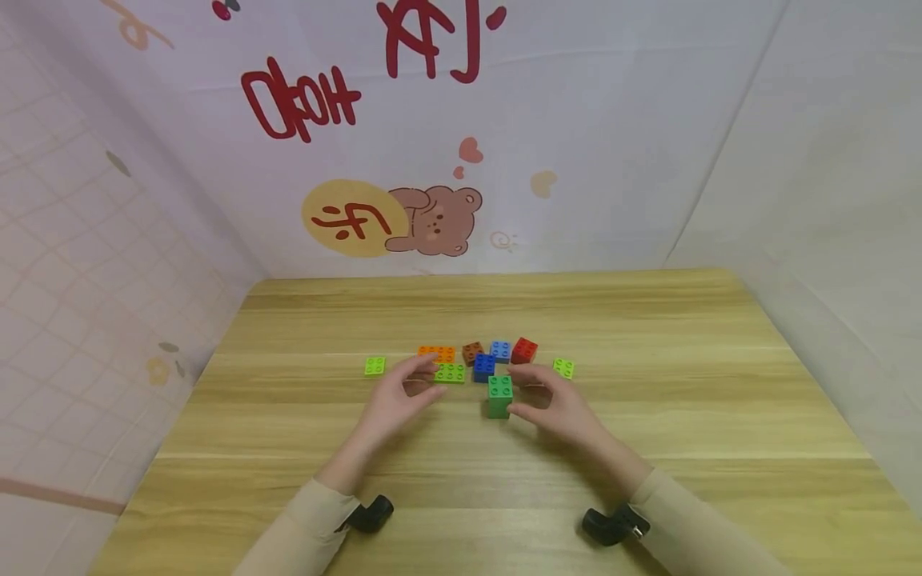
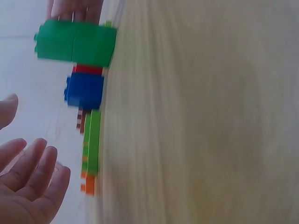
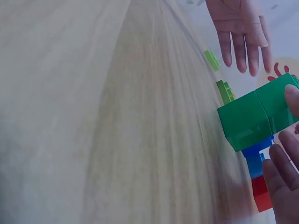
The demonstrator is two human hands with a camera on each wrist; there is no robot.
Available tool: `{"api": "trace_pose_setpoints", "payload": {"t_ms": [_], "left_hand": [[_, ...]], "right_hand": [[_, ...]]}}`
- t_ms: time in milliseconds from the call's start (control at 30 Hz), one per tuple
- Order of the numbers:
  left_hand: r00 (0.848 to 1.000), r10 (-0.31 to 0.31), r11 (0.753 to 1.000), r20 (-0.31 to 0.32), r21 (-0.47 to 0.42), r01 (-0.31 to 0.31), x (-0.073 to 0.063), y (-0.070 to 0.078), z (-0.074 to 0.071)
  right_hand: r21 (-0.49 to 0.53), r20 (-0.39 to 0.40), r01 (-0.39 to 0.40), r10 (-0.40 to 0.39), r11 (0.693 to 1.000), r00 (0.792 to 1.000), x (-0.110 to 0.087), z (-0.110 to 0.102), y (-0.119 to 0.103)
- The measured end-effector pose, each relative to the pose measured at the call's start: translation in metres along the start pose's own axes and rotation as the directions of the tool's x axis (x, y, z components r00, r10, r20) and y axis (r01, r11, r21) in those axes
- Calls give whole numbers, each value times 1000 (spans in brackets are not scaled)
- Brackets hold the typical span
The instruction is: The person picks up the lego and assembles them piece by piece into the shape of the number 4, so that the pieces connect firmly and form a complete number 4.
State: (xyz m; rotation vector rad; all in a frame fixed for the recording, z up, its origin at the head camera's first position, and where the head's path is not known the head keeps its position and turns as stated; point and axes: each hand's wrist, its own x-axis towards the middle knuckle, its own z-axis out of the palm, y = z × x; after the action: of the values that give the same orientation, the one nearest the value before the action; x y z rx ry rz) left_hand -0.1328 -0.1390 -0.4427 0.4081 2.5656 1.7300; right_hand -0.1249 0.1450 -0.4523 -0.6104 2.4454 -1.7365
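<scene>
Two green bricks, one on top of the other, form an upright stack (image 1: 500, 400) in front of the other bricks. My right hand (image 1: 562, 408) is at the stack's right side, thumb tip right at it and fingers spread, not wrapped round it. In the right wrist view the thumb (image 3: 292, 99) overlaps the upper green brick. My left hand (image 1: 392, 400), fingers loosely spread, holds nothing. Its fingertips are close over a long lime brick (image 1: 450, 374) and an orange brick (image 1: 445, 352), partly hiding both. Behind the stack sits a dark blue brick (image 1: 484, 368).
Brown (image 1: 472, 354), light blue (image 1: 500, 350) and red (image 1: 525, 350) bricks lie behind the dark blue one. Small lime bricks lie at far left (image 1: 374, 366) and right (image 1: 564, 368). The wooden table (image 1: 475, 496) meets a printed cloth wall (image 1: 612, 160) at its back edge.
</scene>
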Motion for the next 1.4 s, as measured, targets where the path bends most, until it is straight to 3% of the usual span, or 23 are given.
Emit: {"api": "trace_pose_setpoints", "payload": {"t_ms": [233, 600, 767, 967, 1133, 1233, 1400], "left_hand": [[996, -2, 999, -88, 50, 6, 3, -11, -20], [987, -45, 993, -154, 104, 61, 2, -19, -38], [992, -22, 986, -122, 160, 41, 6, -24, -37], [999, -33, 975, -39, 220, 41, 13, -21, -26], [1000, 16, 963, 20, 269, -21, 19, -17, -15], [998, 47, 954, 38, 293, -56, 22, -15, -10], [998, 48, 939, 47, 338, -61, 27, -15, -3]], "right_hand": [[19, 7, 11, -12, 1000, 1000, -1, 2, -25], [48, -20, 39, -38, 998, 999, 4, 7, 10], [80, -28, 38, -36, 996, 999, 5, 8, 10], [133, -28, 19, -15, 991, 999, 3, 8, 8], [156, -38, 31, -25, 987, 999, 3, 9, 16], [162, -37, 39, -33, 986, 999, 3, 9, 16], [172, -33, 39, -34, 984, 999, 4, 9, 16]]}}
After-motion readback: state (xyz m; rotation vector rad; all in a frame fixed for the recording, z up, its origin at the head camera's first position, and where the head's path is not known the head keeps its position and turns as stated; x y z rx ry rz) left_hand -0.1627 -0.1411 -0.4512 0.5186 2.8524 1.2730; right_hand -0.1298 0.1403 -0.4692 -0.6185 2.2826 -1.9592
